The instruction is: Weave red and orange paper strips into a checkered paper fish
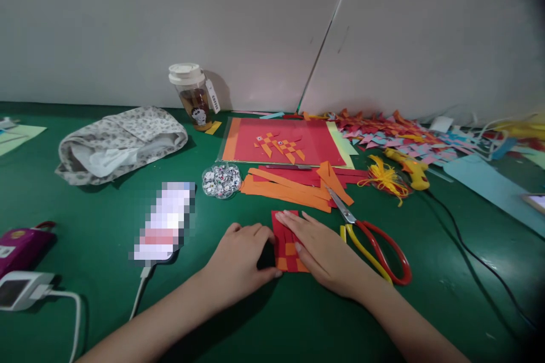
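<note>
A small red and orange woven paper piece lies on the green table, its lower part a checkerboard and its upper part red strips. My left hand is curled at its left edge, with the thumb by the bottom corner and the forefinger higher up; a gap shows between them. Across the piece's right side lies my right hand, its fingers stretched out and holding the strips down. Just right of that hand rest scissors with red and yellow handles. Orange paper strips are piled behind the hands.
A red sheet bears two woven paper fish. A container of googly eyes, a phone, a cup, a cloth bag, yellow string and a corded glue gun surround the work spot.
</note>
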`<state>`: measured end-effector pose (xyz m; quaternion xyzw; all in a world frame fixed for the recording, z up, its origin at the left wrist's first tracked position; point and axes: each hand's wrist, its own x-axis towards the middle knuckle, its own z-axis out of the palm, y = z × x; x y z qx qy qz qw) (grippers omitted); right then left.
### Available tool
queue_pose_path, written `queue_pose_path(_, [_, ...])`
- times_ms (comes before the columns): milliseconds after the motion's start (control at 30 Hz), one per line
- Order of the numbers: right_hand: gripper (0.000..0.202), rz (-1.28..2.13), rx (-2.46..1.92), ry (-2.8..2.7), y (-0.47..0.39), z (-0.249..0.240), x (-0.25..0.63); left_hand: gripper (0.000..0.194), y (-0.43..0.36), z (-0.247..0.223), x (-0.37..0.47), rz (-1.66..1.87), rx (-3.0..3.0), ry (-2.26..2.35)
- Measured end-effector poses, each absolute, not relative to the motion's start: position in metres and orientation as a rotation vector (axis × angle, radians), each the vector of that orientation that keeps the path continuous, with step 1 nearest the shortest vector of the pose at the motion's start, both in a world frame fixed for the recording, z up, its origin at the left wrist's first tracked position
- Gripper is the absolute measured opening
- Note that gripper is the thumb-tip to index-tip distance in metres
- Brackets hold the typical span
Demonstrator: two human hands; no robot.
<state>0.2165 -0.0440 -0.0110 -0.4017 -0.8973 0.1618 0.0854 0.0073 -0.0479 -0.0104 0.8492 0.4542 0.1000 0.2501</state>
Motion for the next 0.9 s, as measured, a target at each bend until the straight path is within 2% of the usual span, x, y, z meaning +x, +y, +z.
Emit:
queue_pose_path(333, [0.052,0.442,-1.172,-2.599,-0.047,-0.006,0.219,0.037,-0.047,-0.008,0.007,0.261,2.34,1.247])
queue_pose_path(400, [0.042,0.394,-1.188,-2.466,-0.051,-0.001,0.223,0.04,-0.046,-0.005,0.006,0.272,2.348,1.261])
queue_pose_path(533, [0.009,0.37,-1.335,-2.157,-0.063,0.005,0.232,0.046,-0.044,-0.004,0.004,0.359,2.379,1.237])
queue_pose_path(567, [0.007,0.389,-1.387,-2.132,-0.065,0.004,0.234,0.049,-0.043,-0.004,0.004,0.399,2.4,1.199])
queue_pose_path(633, [0.015,0.44,-1.485,-2.161,-0.069,0.002,0.236,0.061,-0.04,-0.006,0.005,0.452,2.467,1.088])
queue_pose_path(733, [0.037,0.478,-1.58,-2.273,-0.071,-0.004,0.237,0.077,-0.036,-0.012,0.007,0.397,2.578,0.919])
queue_pose_path(833, [0.05,0.451,-1.608,-2.338,-0.07,-0.009,0.236,0.072,-0.034,-0.017,0.01,0.307,2.606,0.847])
queue_pose_path(900, [0.051,0.434,-1.603,-2.358,-0.068,-0.01,0.235,0.067,-0.034,-0.02,0.011,0.276,2.607,0.84])
